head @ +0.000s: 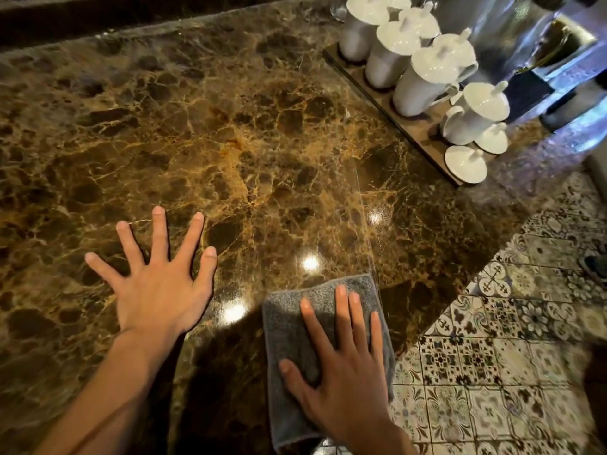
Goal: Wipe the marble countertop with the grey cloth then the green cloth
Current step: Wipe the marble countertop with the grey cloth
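The brown marble countertop [249, 136] fills most of the view. A folded grey cloth [289, 326] lies flat near its front right edge. My right hand [341, 376] presses flat on the cloth, fingers stretched out and pointing away from me. My left hand [157, 284] rests palm down on the bare marble to the left of the cloth, fingers spread wide, holding nothing. No green cloth is in view.
A wooden tray [417, 133] with several white lidded cups stands at the back right of the countertop. Patterned floor tiles [492, 372] lie beyond the counter's right edge. A shoe [594, 267] shows at the far right.
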The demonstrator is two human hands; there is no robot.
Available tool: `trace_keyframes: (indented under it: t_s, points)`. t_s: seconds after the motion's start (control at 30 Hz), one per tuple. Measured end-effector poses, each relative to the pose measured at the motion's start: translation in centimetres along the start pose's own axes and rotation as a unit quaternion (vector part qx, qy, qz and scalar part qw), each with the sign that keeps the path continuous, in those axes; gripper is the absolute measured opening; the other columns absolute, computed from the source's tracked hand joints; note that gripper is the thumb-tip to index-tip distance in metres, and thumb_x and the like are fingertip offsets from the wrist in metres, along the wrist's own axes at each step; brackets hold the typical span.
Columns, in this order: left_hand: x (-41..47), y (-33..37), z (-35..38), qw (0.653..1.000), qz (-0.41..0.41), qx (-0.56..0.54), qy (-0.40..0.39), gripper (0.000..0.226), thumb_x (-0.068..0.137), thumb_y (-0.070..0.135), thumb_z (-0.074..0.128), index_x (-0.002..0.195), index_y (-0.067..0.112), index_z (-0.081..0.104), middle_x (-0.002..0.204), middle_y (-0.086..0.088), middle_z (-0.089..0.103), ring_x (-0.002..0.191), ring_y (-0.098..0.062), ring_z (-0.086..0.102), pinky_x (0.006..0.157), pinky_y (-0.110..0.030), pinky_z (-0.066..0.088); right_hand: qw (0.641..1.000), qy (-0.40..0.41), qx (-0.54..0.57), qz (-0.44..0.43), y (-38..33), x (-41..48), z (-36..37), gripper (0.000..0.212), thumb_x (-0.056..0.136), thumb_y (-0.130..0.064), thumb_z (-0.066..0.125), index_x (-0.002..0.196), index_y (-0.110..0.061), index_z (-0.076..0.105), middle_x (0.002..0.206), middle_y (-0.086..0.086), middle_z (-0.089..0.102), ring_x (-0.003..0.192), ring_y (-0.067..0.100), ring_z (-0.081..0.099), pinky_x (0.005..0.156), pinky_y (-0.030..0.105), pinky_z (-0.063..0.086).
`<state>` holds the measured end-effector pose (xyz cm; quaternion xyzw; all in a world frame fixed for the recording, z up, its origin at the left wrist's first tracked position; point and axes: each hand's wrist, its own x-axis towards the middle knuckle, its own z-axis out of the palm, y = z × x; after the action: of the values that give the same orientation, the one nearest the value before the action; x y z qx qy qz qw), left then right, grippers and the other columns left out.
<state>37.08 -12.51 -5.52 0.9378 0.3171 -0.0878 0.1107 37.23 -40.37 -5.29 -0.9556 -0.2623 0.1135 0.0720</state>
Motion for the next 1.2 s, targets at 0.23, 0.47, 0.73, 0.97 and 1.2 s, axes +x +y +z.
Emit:
trace_keyframes:
  t_s: [0.23,0.47,0.73,0.97,1.2]
  points:
    - [0.1,0.4,-0.3,1.000,-0.008,-0.002,-0.011,0.063,0.089,0.078,-0.008,0.149,0.061,-0.014,0.169,0.005,-0.016,0.153,-0.041,-0.017,0.113,-0.077,-0.011,1.000,-0.010,-0.013,0.016,0.7,5.1,-1.6,0.085,0.090,-0.089,0.019,0.161,-0.050,-0.005,0.172,0.014,-0.014,0.158,0.034,-0.015,0.124,0.057,-0.010]
    - [1.6,2.5,-1.1,0.999,-0.013,-0.012,-0.041,0.061,0.091,0.075,-0.005,0.150,0.061,-0.013,0.167,0.009,-0.024,0.152,-0.041,-0.020,0.113,-0.074,-0.012,0.999,-0.029,-0.009,0.013,2.7,19.7,-4.3,0.088,0.085,-0.092,0.013,0.160,-0.051,-0.007,0.171,0.010,-0.021,0.156,0.028,-0.024,0.123,0.059,-0.014]
    - [4.5,9.2,-0.1,1.000,-0.010,-0.023,-0.008,0.057,0.097,0.066,0.000,0.152,0.058,-0.013,0.167,0.009,-0.022,0.153,-0.034,-0.020,0.115,-0.071,-0.011,0.991,-0.017,-0.037,-0.129,2.3,30.5,-5.5,0.085,0.088,-0.089,0.019,0.161,-0.050,-0.002,0.173,0.009,-0.013,0.158,0.028,-0.018,0.123,0.060,-0.013]
    - [4.7,9.5,-0.2,0.999,-0.033,-0.011,-0.023,0.056,0.090,0.068,-0.010,0.144,0.064,-0.024,0.163,0.014,-0.030,0.152,-0.032,-0.025,0.115,-0.071,-0.011,0.995,-0.022,-0.026,-0.098,1.1,40.0,-7.5,0.087,0.086,-0.092,0.020,0.161,-0.051,0.004,0.173,0.010,-0.012,0.158,0.030,-0.016,0.121,0.063,-0.015]
    - [4.7,9.6,-0.3,0.999,-0.036,-0.014,-0.025,0.055,0.088,0.070,-0.013,0.141,0.065,-0.029,0.161,0.015,-0.033,0.152,-0.031,-0.028,0.115,-0.072,-0.011,0.999,-0.006,-0.015,-0.045,3.6,42.8,-8.9,0.090,0.081,-0.097,0.020,0.160,-0.055,0.007,0.173,0.011,-0.010,0.158,0.035,-0.016,0.121,0.063,-0.016]
